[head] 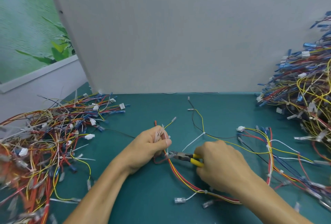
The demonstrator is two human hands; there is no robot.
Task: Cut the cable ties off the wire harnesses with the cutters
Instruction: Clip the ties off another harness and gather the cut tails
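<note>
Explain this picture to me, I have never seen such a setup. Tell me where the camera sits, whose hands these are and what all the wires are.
There is no machine here: a person works with bare hands. The single picture comes from a camera worn on the person's head, looking forward and down. The left hand grips a wire harness of red and yellow wires, plus a bunch of loose white ties. The right hand holds yellow-handled cutters, their tip at a white cable tie on that harness. Everything lies on a green table in front of a grey partition. A pile of harnesses lies on the left and a taller pile on the right.
</note>
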